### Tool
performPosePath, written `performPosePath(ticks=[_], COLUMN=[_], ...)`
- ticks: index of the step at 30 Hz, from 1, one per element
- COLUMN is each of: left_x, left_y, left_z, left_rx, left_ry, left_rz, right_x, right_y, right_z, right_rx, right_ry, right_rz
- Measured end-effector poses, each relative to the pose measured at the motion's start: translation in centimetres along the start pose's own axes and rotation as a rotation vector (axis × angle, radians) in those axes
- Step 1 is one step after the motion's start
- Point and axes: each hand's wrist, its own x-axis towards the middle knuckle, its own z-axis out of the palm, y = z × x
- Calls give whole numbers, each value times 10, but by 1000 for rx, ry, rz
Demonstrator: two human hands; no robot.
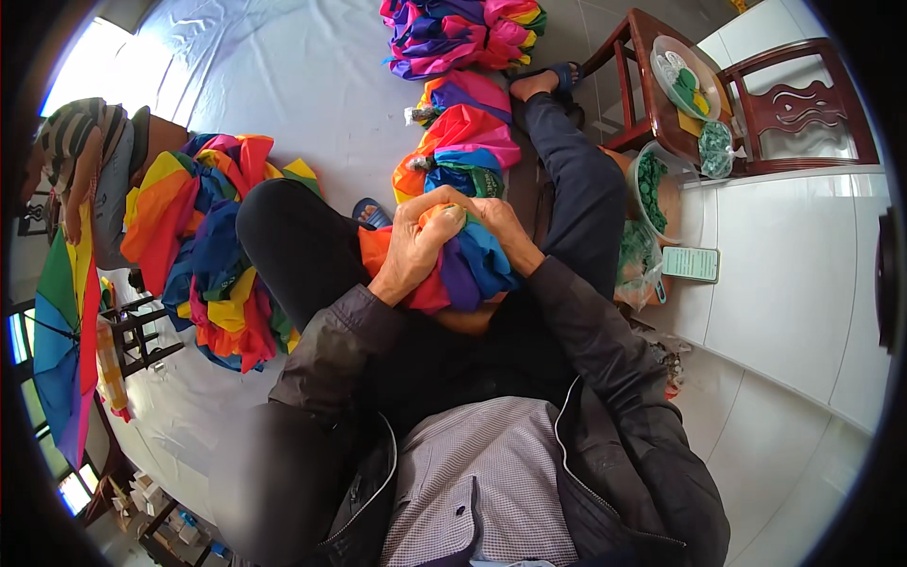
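Between my knees a bunched rainbow umbrella cloth (459, 271) hangs in orange, red, purple and blue panels. My left hand (420, 244) is closed on its gathered top, thumb bent over the bunch. From the other side my right hand (503, 230) grips the same bunch, its fingers partly hidden behind the left. Both hands meet there, so what lies between the fingertips is covered. Just beyond them a heap of similar rainbow cloth (472, 132) lies in folds, with small dark-and-clear bundles on it.
Another rainbow pile (217, 250) lies to my left. Beyond it, a person (90, 161) holds an open rainbow umbrella (71, 326). At right stand a wooden stool (642, 71) with a plastic tub (682, 71), a basin of green pieces (673, 194), and a phone-like green-screened device (691, 264).
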Motion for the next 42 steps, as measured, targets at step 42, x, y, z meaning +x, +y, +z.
performPosePath(ticks=[42], left_x=[19], left_y=[-26], left_z=[15], left_rx=[524], left_ry=[189], left_rz=[403], right_x=[-19], right_y=[-145], right_z=[-89], right_rx=[-525], right_ry=[26], right_rz=[-583])
